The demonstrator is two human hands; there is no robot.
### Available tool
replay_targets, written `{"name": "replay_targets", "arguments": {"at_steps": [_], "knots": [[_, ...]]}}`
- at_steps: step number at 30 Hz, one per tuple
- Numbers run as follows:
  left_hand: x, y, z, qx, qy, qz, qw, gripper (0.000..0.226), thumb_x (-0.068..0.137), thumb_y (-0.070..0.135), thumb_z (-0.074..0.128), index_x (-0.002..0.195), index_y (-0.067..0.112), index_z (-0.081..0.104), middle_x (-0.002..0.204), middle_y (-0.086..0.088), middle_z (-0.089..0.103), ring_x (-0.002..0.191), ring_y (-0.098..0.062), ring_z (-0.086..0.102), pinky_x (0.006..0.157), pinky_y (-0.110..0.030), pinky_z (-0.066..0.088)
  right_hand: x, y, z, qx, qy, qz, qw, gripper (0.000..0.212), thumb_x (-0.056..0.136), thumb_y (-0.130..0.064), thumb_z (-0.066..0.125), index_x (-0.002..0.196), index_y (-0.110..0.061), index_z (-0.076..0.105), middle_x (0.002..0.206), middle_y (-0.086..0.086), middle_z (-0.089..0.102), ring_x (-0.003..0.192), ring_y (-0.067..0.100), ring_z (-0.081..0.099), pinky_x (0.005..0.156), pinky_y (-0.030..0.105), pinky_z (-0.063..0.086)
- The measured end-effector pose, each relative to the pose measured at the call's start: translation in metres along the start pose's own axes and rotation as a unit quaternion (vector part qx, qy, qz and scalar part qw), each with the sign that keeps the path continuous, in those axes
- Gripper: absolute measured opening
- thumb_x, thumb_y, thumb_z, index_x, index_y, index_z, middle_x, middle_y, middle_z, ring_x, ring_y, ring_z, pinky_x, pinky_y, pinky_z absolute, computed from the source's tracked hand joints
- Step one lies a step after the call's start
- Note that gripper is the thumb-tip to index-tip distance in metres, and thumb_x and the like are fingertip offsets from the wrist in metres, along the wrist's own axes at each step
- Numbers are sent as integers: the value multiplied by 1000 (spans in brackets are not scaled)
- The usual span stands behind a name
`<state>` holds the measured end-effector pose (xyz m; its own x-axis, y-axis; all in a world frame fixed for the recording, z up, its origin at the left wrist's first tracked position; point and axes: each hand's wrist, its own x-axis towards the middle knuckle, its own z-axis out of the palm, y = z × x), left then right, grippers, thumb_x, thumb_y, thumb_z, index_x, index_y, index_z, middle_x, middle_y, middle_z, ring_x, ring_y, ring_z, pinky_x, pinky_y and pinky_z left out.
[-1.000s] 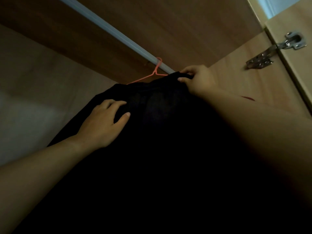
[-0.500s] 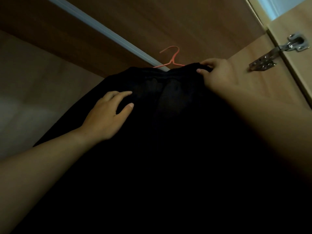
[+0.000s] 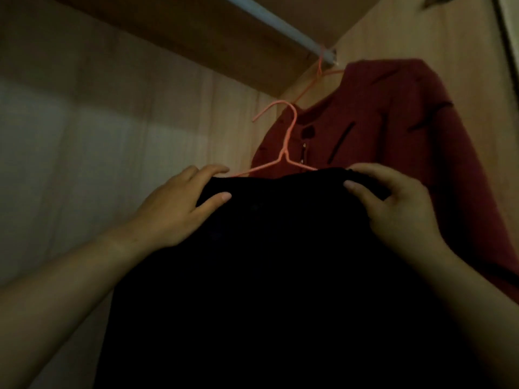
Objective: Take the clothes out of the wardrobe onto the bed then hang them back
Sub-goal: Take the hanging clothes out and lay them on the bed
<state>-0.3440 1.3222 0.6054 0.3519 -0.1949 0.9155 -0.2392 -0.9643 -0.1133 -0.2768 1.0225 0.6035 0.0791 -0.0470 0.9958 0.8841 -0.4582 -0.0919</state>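
Note:
A black garment [image 3: 275, 262] fills the lower middle of the view, draped on a pink wire hanger [image 3: 286, 144] whose hook is free in the air, below the pale wardrobe rail [image 3: 283, 22]. My left hand [image 3: 179, 209] grips the garment's top left edge. At the top right edge, my right hand [image 3: 393, 206] pinches the cloth. Behind them a dark red garment [image 3: 393, 141] hangs from the rail's right end on another pink hanger [image 3: 320, 71].
The wardrobe's wooden back wall [image 3: 98, 136] is on the left and its side wall [image 3: 449, 37] on the right. A wooden top board [image 3: 196, 37] runs above the rail. Most of the rail's visible length carries nothing.
The black garment's hanger has come off the rail and dropped lower. My left hand moved up to the top edge. The view shifted, revealing the red garment.

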Motion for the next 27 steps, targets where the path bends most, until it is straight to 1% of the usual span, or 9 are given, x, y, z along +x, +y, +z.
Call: {"name": "replay_targets", "arguments": {"at_steps": [3,5,8,12,14,16,19,23,27], "knots": [[-43,19,8,-13,-8,-3,1000,42,79,70,27,106,43,46,96,9,55,86,-14,57,71,-37,48,-57,-2,-13,-28,-51,5,998,21,86,-29,58,107,-30,62,102,-12,64,97,5,60,87,22,46],[-71,33,13,-33,2,-16,999,39,80,68,31,99,39,49,92,10,59,81,-15,58,68,-37,49,-94,-9,-23,-58,-89,-1,994,25,92,-31,51,115,-29,57,105,-12,59,96,0,55,83,7,39],[-109,56,17,-69,-1,-24,997,37,83,65,32,91,35,53,84,10,60,74,-14,58,63,-36,48,-143,-24,-46,-77,-114,15,990,32,90,-39,47,119,-27,56,105,-15,56,96,-10,51,81,0,35],[-156,91,16,-151,-35,-45,987,36,79,66,34,82,38,56,79,18,60,63,-1,55,56,-27,44,-197,-49,-84,-95,-119,48,987,28,88,-39,50,107,-24,63,98,-13,61,93,-4,57,82,7,40],[-178,107,15,-187,-36,-63,980,35,77,65,37,80,38,59,77,18,61,56,0,54,51,-23,42,-220,-67,-103,-109,-114,69,985,26,87,-36,52,106,-24,65,96,-12,62,91,-2,58,81,9,41],[-199,124,18,-214,-46,-60,974,33,78,63,41,81,36,60,75,14,60,54,-3,53,49,-28,44,-246,-86,-127,-146,-112,91,979,27,87,-33,53,111,-26,63,96,-9,62,91,-2,58,81,8,40],[-225,156,21,-257,-62,-24,964,29,80,58,46,82,33,61,72,11,53,61,-10,54,48,-35,47,-290,-117,-166,-176,-106,133,969,28,88,-25,55,116,-27,59,96,-1,63,93,-4,56,83,6,37],[-246,206,6,-316,-65,43,946,28,82,52,49,85,30,66,72,10,50,62,-15,52,48,-34,45,-330,-162,-223,-250,-78,164,951,23,88,-19,55,111,-22,59,90,-2,59,90,-9,53,80,7,37],[-258,267,-15,-384,-75,70,918,25,81,50,52,85,31,67,71,10,51,64,-12,52,50,-32,45,-348,-209,-289,-340,-35,183,922,19,89,-18,55,105,-15,64,90,-2,60,86,-3,55,80,10,38]]}}
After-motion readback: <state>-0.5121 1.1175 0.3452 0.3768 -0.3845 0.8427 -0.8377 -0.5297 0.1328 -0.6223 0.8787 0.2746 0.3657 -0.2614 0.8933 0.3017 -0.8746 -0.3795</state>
